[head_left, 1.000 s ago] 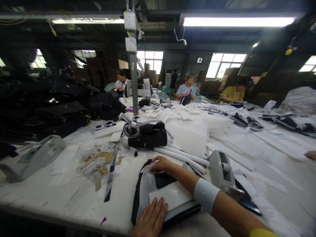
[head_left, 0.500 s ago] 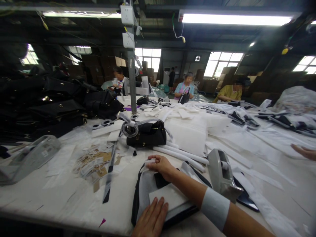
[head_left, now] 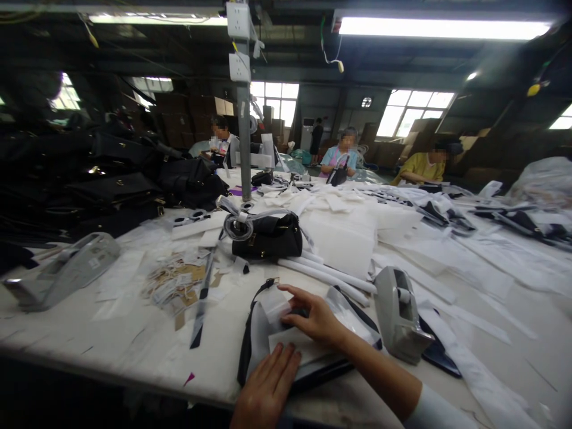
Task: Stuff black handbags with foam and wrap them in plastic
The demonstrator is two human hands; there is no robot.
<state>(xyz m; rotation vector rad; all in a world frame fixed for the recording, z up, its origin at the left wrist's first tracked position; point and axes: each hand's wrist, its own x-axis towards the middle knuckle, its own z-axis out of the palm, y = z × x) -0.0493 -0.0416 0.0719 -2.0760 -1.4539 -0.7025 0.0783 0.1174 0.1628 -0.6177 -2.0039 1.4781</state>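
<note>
A black handbag (head_left: 243, 351) with white padding sheets (head_left: 263, 322) over it lies at the table's front edge, its buckled strap (head_left: 263, 287) sticking out at the far left corner. My left hand (head_left: 270, 378) presses flat on the near part of the white sheet, fingers stretched out. Over the bag's middle hovers my right hand (head_left: 313, 316), thumb and forefinger spread apart with nothing seen between them. Whether its other fingers touch the sheet I cannot tell.
Tape dispensers stand at right (head_left: 402, 316) and left (head_left: 67, 271). Beyond the bag are white rolled tubes (head_left: 330, 279) and another black handbag (head_left: 268, 235). Tags (head_left: 179, 280) lie left of it. Black bags (head_left: 111, 179) are piled far left. Several people work across the table.
My right hand has drawn back from the bag's far left corner toward its middle and opened. The buckled strap now shows there. A hand at the far right has left the view.
</note>
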